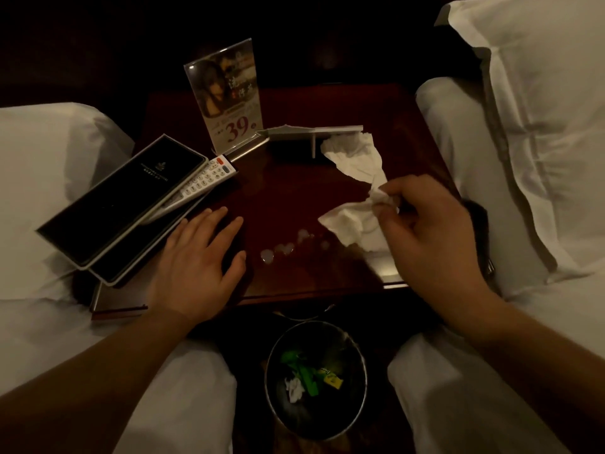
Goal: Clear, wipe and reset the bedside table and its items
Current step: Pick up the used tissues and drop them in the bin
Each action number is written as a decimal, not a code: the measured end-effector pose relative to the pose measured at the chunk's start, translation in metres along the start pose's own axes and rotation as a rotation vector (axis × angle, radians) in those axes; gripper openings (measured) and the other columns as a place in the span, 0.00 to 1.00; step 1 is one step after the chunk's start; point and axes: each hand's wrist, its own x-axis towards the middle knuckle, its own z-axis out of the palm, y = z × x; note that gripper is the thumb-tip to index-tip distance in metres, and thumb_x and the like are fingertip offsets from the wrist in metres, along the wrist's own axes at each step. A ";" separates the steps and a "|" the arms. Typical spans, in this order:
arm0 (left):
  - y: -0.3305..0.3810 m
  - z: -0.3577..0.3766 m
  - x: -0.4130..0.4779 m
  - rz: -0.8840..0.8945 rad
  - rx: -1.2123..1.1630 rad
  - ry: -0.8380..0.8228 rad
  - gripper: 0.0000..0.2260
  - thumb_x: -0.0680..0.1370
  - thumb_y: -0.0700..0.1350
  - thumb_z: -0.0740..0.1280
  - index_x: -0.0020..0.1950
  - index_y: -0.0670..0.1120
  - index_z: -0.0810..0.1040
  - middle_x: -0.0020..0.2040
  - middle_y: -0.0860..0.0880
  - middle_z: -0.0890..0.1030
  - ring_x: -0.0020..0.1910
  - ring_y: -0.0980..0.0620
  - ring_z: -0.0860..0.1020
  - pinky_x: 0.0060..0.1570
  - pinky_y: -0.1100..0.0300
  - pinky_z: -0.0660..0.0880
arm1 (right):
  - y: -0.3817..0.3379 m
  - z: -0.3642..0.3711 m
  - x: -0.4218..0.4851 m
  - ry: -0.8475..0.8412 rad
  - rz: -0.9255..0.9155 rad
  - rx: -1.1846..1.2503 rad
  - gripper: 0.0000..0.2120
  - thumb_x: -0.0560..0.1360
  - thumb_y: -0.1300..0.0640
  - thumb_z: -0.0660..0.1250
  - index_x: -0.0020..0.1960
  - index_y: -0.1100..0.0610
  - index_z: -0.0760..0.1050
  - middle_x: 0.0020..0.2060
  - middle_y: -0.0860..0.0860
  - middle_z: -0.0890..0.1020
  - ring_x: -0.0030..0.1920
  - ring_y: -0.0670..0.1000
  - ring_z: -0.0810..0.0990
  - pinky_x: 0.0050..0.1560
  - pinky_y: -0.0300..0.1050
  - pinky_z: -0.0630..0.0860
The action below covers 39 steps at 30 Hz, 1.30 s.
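Observation:
The dark wooden bedside table [294, 198] stands between two beds. My right hand [432, 224] pinches a crumpled white tissue [353, 221] just above the table's right part. Another white tissue [357, 158] trails from a tissue box [314, 134] at the back. My left hand [199, 263] lies flat with straight fingers on the table's front left. Small wet spots [284, 247] shine between my hands. An acrylic sign holder [226, 99] with a "39" card stands at the back left. A white remote [203, 183] and a black folder [121, 201] lie at the left.
A round metal bin [316, 381] with green, yellow and white rubbish stands on the floor below the table's front edge. White bedding [49, 178] lies at the left. A white pillow [540, 126] and duvet rise at the right.

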 end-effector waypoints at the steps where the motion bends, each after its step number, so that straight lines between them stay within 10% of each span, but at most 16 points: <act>1: 0.000 0.000 0.000 -0.001 0.000 0.003 0.27 0.79 0.59 0.53 0.76 0.51 0.69 0.77 0.46 0.68 0.77 0.45 0.63 0.75 0.45 0.58 | -0.004 -0.002 -0.011 -0.022 -0.008 0.031 0.03 0.77 0.61 0.68 0.48 0.54 0.78 0.42 0.49 0.78 0.40 0.47 0.77 0.40 0.43 0.75; 10: 0.002 0.001 -0.001 -0.007 -0.001 0.013 0.27 0.80 0.59 0.52 0.77 0.51 0.68 0.77 0.46 0.67 0.77 0.45 0.62 0.75 0.45 0.58 | 0.008 0.014 -0.130 -0.397 0.007 0.154 0.10 0.72 0.66 0.67 0.47 0.52 0.80 0.47 0.43 0.74 0.45 0.42 0.77 0.44 0.29 0.71; 19: -0.001 0.006 0.000 0.001 0.003 0.027 0.26 0.80 0.59 0.53 0.77 0.52 0.67 0.77 0.47 0.67 0.77 0.46 0.61 0.75 0.45 0.57 | 0.061 0.088 -0.188 -0.702 0.397 0.089 0.14 0.74 0.68 0.67 0.55 0.54 0.81 0.55 0.46 0.74 0.56 0.44 0.76 0.56 0.23 0.67; 26: -0.002 0.006 -0.002 -0.003 0.006 0.022 0.26 0.80 0.59 0.53 0.77 0.52 0.67 0.77 0.47 0.67 0.77 0.46 0.61 0.75 0.45 0.57 | 0.054 0.092 -0.182 -0.643 0.419 0.126 0.13 0.74 0.63 0.69 0.56 0.51 0.80 0.56 0.45 0.76 0.55 0.44 0.78 0.59 0.40 0.76; 34: -0.004 0.007 -0.005 -0.001 0.024 0.009 0.27 0.80 0.60 0.52 0.77 0.52 0.66 0.77 0.47 0.66 0.77 0.46 0.61 0.74 0.44 0.58 | 0.000 0.011 -0.084 -0.368 0.104 0.202 0.10 0.74 0.48 0.65 0.54 0.42 0.76 0.48 0.38 0.77 0.49 0.41 0.79 0.47 0.28 0.75; 39: -0.003 0.008 -0.001 0.012 0.024 0.013 0.27 0.80 0.60 0.53 0.77 0.52 0.67 0.77 0.47 0.67 0.76 0.45 0.62 0.73 0.44 0.60 | 0.023 0.007 0.023 -0.149 0.074 -0.032 0.11 0.74 0.59 0.69 0.56 0.52 0.79 0.49 0.49 0.81 0.44 0.45 0.78 0.46 0.34 0.73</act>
